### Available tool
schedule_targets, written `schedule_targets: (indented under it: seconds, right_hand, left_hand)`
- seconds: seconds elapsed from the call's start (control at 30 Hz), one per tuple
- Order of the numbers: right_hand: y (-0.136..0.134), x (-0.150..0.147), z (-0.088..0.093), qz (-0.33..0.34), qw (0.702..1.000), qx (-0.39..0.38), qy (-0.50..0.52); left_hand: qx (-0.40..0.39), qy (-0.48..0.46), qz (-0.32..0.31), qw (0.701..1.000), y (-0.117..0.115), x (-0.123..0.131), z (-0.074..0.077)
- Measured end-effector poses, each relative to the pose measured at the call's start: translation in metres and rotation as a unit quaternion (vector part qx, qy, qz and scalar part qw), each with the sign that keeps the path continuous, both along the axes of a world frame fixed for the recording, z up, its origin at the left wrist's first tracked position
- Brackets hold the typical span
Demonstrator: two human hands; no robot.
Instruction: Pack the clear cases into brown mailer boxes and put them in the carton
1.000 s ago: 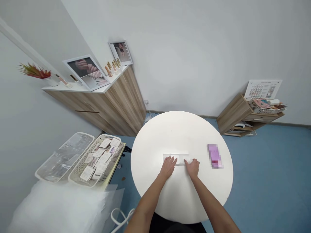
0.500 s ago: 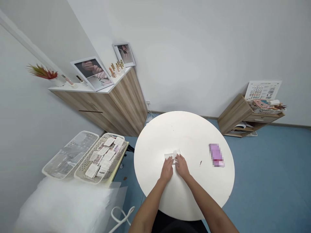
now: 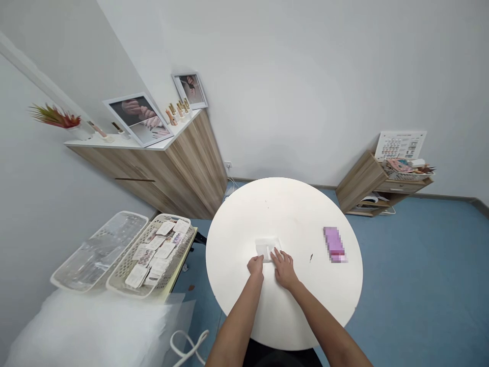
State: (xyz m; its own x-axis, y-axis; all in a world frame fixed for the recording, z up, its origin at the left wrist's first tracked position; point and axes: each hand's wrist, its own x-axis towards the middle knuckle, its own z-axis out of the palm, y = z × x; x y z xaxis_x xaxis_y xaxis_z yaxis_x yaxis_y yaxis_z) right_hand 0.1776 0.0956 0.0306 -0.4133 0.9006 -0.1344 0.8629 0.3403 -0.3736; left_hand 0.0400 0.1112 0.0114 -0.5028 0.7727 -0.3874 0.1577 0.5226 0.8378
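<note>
Lightly, left hand (image 3: pixel 255 266), right hand (image 3: pixel 283 270), folded white sheet (image 3: pixel 266 248), round tabletop (image 3: pixel 244 224)

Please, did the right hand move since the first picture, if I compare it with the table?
Yes. The right hand moved left, farther from the pink package lying on the white table.

Wooden cabinet (image 3: pixel 183 173) with 2 framed photos (image 3: pixel 137 120)

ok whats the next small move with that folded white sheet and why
Probably run the right hand's fingers along the folded white sheet to press the fold flat. They already rest on it, its fold looks soft, and the left hand sits at its near edge on the round white table.
</note>
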Motion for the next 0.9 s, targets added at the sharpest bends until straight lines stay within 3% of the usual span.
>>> schedule_targets:
  seconds: [0.1, 0.2, 0.3, 0.4, 0.53, 0.7, 0.9]
  right_hand:
    - [0.000, 0.005, 0.001, 0.012, 1.000, 0.002, 0.023]
    - [-0.001, 0.013, -0.006, 0.027, 0.998, 0.005, 0.059]
    - [-0.004, 0.021, -0.016, 0.027, 0.991, 0.014, 0.132]
    - [-0.006, 0.026, -0.024, 0.020, 0.979, 0.028, 0.201]
    - [-0.005, 0.028, -0.028, 0.024, 0.973, 0.036, 0.227]
    - [0.006, 0.029, -0.026, 0.019, 0.976, 0.046, 0.211]
    - [0.027, 0.025, 0.012, 0.069, 0.987, 0.042, 0.140]
  left_hand:
    - [0.049, 0.012, -0.039, 0.998, -0.003, 0.010, 0.011]
    - [0.126, 0.085, -0.138, 0.979, -0.011, 0.018, 0.017]
    - [0.182, 0.223, -0.279, 0.916, -0.023, 0.017, 0.013]
    - [0.174, 0.338, -0.390, 0.839, -0.033, 0.012, 0.003]
    - [0.150, 0.426, -0.447, 0.772, -0.029, 0.010, -0.004]
    - [0.138, 0.449, -0.465, 0.751, -0.004, 0.013, 0.007]
    - [0.135, 0.367, -0.512, 0.765, 0.010, -0.009, 0.030]
